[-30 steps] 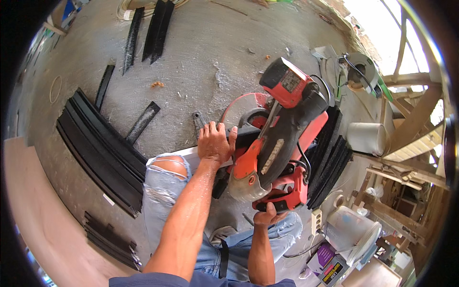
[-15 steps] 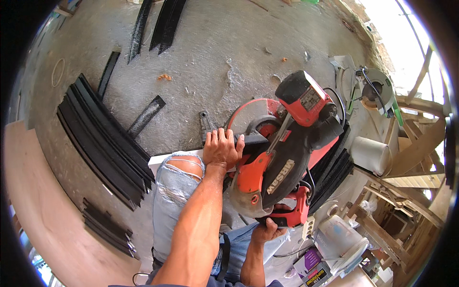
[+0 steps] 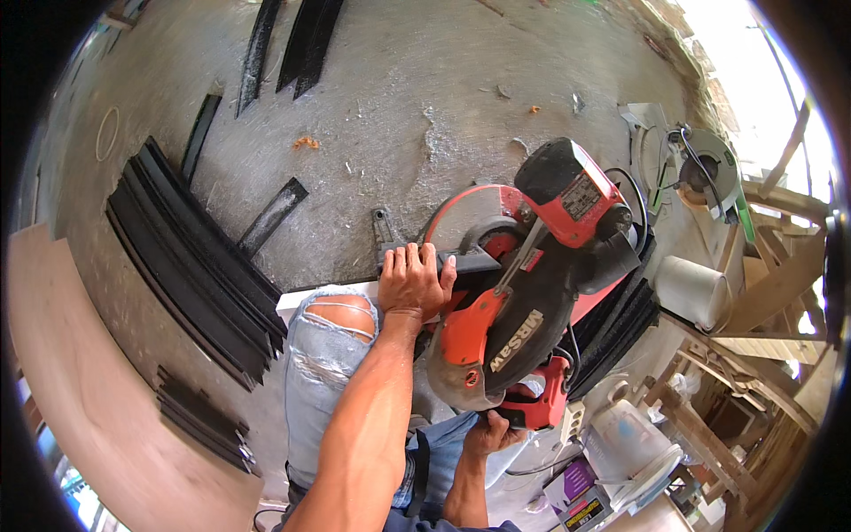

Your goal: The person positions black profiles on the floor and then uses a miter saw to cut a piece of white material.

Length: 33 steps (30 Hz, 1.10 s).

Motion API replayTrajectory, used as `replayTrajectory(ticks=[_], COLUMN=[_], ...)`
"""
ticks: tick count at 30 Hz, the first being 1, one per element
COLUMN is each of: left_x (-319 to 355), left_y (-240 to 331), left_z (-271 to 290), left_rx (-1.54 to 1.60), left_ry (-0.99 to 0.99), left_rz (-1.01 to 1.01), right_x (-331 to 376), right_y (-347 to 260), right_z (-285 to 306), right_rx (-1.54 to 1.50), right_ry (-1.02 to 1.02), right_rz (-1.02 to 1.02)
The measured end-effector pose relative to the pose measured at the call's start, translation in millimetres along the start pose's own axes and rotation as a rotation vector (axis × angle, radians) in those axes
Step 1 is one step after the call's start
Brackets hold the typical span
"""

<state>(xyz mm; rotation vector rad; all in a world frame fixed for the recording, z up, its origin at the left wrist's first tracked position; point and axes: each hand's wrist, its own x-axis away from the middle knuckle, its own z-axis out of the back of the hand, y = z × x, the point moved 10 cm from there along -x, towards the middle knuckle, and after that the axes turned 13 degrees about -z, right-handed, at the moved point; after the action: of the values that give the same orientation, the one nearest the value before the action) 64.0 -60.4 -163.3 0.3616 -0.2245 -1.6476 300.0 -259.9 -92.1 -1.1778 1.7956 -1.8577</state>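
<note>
A red and black miter saw (image 3: 507, 341) stands before me, its round blade guard (image 3: 456, 217) facing left. My right hand (image 3: 490, 434) is closed around the saw's red and black handle (image 3: 548, 396), close to my lap. My left hand (image 3: 415, 279) curls over the dark fence (image 3: 477, 260), left of the saw head, with its thumb near the fence's top. A white strip (image 3: 301, 300) runs from the left across my knee and under that hand. Its end by the blade is hidden behind the hand and saw.
Black ribbed strips (image 3: 191, 266) lie stacked at left beside a pale wooden board (image 3: 106, 399). More black strips (image 3: 618, 328) lie right of the saw. A second green saw (image 3: 709, 173), a white bucket (image 3: 690, 291), a tub (image 3: 625, 439) and wooden framing (image 3: 780, 266) stand at right.
The saw head and its handle sit slightly lower in the picture, and the view has shifted a little. Both hands keep their grips.
</note>
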Motion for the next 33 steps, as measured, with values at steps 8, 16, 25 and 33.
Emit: replayTrajectory(ticks=[8, 16, 25, 33], left_x=[0, 1, 0, 1], left_y=[0, -2, 0, 2], left_z=[1, 2, 2, 6], left_rx=[-0.069, -0.028, -0.028, -0.022], left_ry=[0.034, -0.018, 0.016, 0.086], left_rz=[-0.03, -0.01, -0.025, -0.062], right_x=[-1, -3, -4, -6], right_y=[-15, -4, -16, -37], right_z=[-26, -19, -6, -20], right_rx=[0.124, -0.016, 0.158, 0.21], right_ry=[-0.068, -0.011, 0.09, -0.049], right_rz=[-0.081, -0.021, 0.042, -0.087])
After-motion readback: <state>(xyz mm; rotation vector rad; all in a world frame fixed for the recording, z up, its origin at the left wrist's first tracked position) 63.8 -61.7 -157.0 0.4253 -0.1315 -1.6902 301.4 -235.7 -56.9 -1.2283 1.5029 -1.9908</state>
